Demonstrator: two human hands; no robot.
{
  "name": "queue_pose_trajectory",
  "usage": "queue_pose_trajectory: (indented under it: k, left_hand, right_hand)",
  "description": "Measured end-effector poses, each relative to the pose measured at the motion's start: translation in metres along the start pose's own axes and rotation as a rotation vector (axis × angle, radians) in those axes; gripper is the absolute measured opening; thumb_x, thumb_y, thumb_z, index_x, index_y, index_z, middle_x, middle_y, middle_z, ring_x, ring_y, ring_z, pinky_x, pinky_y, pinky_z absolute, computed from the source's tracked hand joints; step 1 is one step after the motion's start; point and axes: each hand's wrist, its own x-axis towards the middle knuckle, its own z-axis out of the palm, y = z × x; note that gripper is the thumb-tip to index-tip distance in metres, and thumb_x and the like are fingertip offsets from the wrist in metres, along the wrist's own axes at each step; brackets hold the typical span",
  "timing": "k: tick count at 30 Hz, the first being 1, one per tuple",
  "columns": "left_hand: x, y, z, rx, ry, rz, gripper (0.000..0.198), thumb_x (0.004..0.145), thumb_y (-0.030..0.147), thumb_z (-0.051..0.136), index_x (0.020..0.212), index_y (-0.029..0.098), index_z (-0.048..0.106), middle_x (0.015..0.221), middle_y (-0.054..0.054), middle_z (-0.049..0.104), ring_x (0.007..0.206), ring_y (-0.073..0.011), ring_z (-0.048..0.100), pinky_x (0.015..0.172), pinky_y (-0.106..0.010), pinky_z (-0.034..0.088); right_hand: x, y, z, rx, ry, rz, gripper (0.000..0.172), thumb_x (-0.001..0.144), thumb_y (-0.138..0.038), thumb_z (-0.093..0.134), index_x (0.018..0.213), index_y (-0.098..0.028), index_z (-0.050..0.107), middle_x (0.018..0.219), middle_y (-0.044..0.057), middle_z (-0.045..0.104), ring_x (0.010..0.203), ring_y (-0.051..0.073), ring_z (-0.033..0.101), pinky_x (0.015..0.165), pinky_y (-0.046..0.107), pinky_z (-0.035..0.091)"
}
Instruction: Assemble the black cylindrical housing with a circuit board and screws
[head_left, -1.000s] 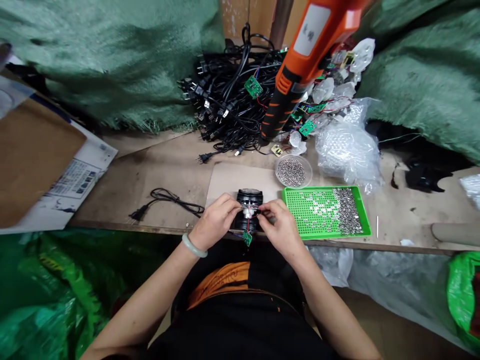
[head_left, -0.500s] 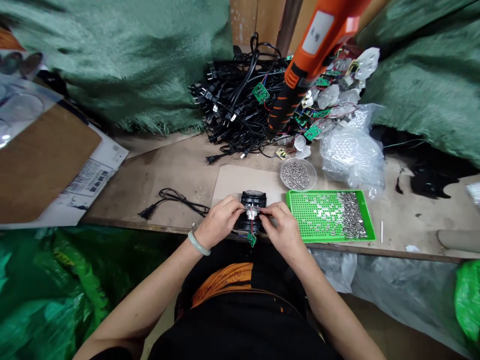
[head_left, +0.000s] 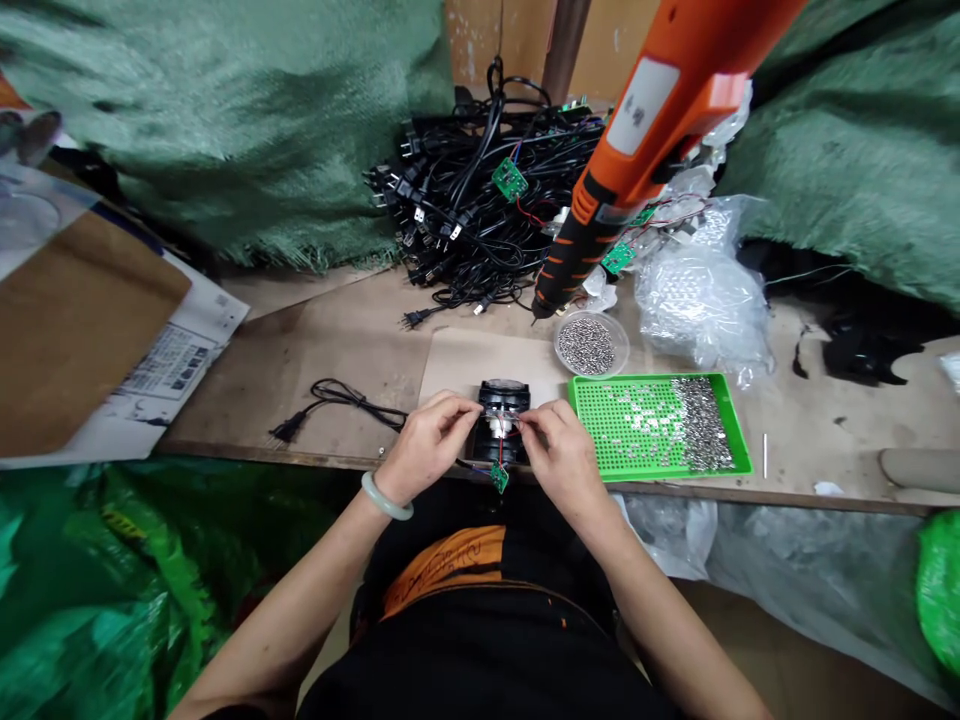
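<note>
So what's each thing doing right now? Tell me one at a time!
left hand, fingers on the housing
right hand, pinching at the housing's middle
black round housing, upright on cardboard
green circuit board, dangling on a red wire
orange electric screwdriver, hanging in the air
clear bowl, holding many screws
green tray, screws heaped at one end
black power cords, tangled in a pile

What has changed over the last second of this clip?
The orange-and-black electric screwdriver has dropped lower, its tip now just left of the glass bowl of screws instead of up against the black power cords. Nothing visibly was taken hold of or let go. The left hand and right hand stay at the black housing, and the green tray looks unchanged.
</note>
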Motion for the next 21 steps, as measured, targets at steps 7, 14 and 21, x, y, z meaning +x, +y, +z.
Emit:
queue_pose_trajectory:
  k: [7, 14, 21]
  left_hand:
    - [0.007, 0.006, 0.006, 0.141, 0.008, 0.241, 0.013, 0.102, 0.013, 0.056, 0.097, 0.019, 0.066, 0.093, -0.004, 0.063, 0.091, -0.0152, 0.066, 0.084, -0.028, 0.056]
    - [0.002, 0.003, 0.010, 0.318, -0.035, 0.304, 0.017, 0.105, 0.011, 0.047, 0.101, 0.019, 0.061, 0.098, -0.005, 0.063, 0.092, -0.0160, 0.066, 0.086, -0.029, 0.057]
    - [0.007, 0.006, 0.003, 0.361, -0.152, 0.295, 0.023, 0.104, 0.009, 0.043, 0.094, 0.019, 0.061, 0.096, -0.006, 0.064, 0.089, -0.0179, 0.066, 0.083, -0.031, 0.056]
  right_hand:
    - [-0.001, 0.004, 0.000, -0.088, -0.006, -0.064, 0.020, 0.105, -0.018, 0.051, 0.097, -0.018, 0.070, 0.092, 0.008, 0.063, 0.083, 0.022, 0.064, 0.075, 0.035, 0.055]
    - [0.004, 0.003, -0.004, -0.163, -0.096, -0.119, 0.027, 0.106, -0.015, 0.047, 0.090, -0.017, 0.068, 0.089, 0.008, 0.060, 0.083, 0.023, 0.060, 0.076, 0.035, 0.053]
    - [0.015, -0.006, -0.012, -0.329, -0.241, -0.132, 0.026, 0.102, -0.009, 0.048, 0.089, -0.017, 0.069, 0.090, 0.009, 0.061, 0.083, 0.023, 0.058, 0.076, 0.035, 0.051]
